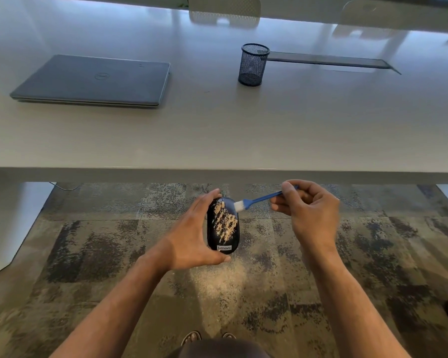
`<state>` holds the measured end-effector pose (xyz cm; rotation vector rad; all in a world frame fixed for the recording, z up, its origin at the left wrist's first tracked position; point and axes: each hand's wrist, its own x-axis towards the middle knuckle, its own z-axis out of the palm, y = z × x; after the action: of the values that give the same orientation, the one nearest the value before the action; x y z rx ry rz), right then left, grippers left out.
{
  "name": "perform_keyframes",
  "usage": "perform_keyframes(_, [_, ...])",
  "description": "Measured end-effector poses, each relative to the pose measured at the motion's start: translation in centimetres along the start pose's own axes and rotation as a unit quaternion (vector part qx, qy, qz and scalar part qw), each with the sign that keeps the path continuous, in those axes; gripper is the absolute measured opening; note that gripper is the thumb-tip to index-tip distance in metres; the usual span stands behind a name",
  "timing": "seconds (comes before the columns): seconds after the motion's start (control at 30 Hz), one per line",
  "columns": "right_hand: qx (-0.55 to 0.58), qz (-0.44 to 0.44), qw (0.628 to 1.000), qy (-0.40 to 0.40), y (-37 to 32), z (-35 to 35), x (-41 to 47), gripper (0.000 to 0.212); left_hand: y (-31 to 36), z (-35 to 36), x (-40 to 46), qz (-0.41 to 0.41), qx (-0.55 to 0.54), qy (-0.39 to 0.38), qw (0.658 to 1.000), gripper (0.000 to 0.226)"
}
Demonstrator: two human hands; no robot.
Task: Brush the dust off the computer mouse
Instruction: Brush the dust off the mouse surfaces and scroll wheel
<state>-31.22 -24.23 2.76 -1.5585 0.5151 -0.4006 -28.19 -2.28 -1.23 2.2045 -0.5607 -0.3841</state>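
Note:
A black computer mouse (224,226) with a white label near its rear end carries streaks of tan dust across its top. My left hand (194,236) grips it from the left side, thumb at the near end and fingers round the far end, holding it in the air below the table edge. My right hand (305,205) pinches the handle of a small blue brush (259,200). The brush's white bristles touch the mouse's far right part, near the scroll wheel.
A pale table (217,130) spans the upper view, with a closed grey laptop (93,81) at left and a black mesh pen cup (253,64) right of centre. Below the mouse, tan dust (228,277) lies scattered on the patterned carpet. My feet show at the bottom edge.

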Motion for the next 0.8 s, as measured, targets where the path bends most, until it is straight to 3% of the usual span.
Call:
perform_keyframes(0.13, [-0.006,-0.002,1.0,-0.018,0.3,0.6,-0.6,0.006,0.1,0.0,0.1,0.002,0.0,-0.002,1.0,0.128])
perform_keyframes(0.33, [0.006,0.003,1.0,0.016,0.6,-0.8,-0.1,0.008,-0.1,-0.1,0.1,0.002,0.002,0.001,1.0,0.127])
perform_keyframes(0.5, [0.011,-0.001,1.0,-0.022,0.8,0.5,-1.0,0.008,0.2,-0.1,0.2,0.004,0.009,0.0,1.0,0.126])
perform_keyframes(0.7, [0.008,-0.001,1.0,0.024,1.0,-0.7,-0.3,0.01,0.1,-0.2,-0.1,0.003,0.02,-0.002,1.0,0.125])
perform_keyframes(0.8, [0.025,0.004,1.0,0.004,0.6,-0.5,-0.6,0.012,0.3,-0.1,-0.1,0.003,0.027,-0.006,1.0,0.126])
